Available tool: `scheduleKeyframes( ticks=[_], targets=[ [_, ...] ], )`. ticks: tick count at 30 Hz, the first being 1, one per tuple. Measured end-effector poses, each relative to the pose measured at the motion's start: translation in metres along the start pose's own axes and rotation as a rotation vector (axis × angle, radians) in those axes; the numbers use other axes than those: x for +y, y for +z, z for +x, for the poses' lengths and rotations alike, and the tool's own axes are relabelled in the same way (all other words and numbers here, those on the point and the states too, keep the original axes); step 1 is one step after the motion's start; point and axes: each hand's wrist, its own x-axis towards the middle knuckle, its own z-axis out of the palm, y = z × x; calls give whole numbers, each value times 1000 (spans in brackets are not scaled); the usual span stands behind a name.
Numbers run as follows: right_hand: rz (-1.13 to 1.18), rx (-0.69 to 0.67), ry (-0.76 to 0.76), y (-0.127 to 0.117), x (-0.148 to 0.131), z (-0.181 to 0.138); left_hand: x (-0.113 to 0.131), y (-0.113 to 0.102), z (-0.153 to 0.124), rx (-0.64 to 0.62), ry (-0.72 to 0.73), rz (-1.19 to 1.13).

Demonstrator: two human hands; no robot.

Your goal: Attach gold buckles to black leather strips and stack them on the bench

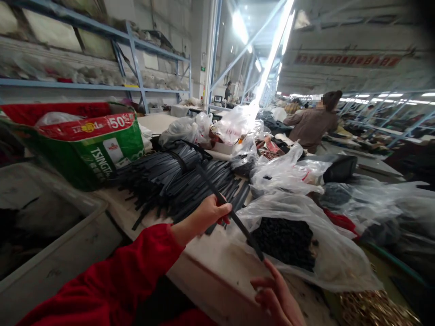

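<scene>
I'm on the remote feed, and the pile (146,176) could snag the strip (243,230) slanting over it; loose plastic on the bag (343,259) beside its low end might catch too. My left hand (210,213) pinches it midway. My right (280,296) is half-curled at the low end, can't tell if it's gripping, so a slip's possible. Banner (346,60): too blurry. Green box (79,156): "TSINGTA", then "50".

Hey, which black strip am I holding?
The single black strip in your left hand, slanting down toward your right hand; the other strips lie heaped together on the table.
</scene>
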Motion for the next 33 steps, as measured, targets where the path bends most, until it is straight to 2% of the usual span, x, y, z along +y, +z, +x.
scheduleKeyframes(
  ticks=[2,3,6,9,12,21,23,25,27,29,31,32,33],
  targets=[
    [327,-51,127,8,-16,2,-1,18,-32,-36,-30,-424],
    [412,-44,165,8,-22,2,-3,27,-46,-31,-72,-581],
    [457,52,243,-2,-29,-5,-15,45,-83,32,-241,-829],
    [414,162,285,-13,-22,-21,-25,53,-103,83,-361,-960],
    [406,134,349,-15,-13,-35,-33,58,-112,93,-437,-1033],
    [512,123,471,-16,7,-30,-41,69,-104,113,-559,-1137],
    [551,115,488,-17,10,-25,-45,72,-105,101,-570,-1121],
    [572,133,482,-21,13,-18,-52,76,-111,34,-620,-1059],
    [554,140,476,-26,16,-10,-56,79,-119,-149,-690,-933],
    [524,123,477,-32,18,-1,-54,78,-124,-445,-674,-713],
    [508,80,475,-37,17,9,-45,75,-120,-640,-462,-415],
    [505,50,471,-39,16,14,-38,74,-113,-618,-289,-267],
    [504,16,467,-39,13,19,-31,75,-104,-522,-106,-129]
  ],
)
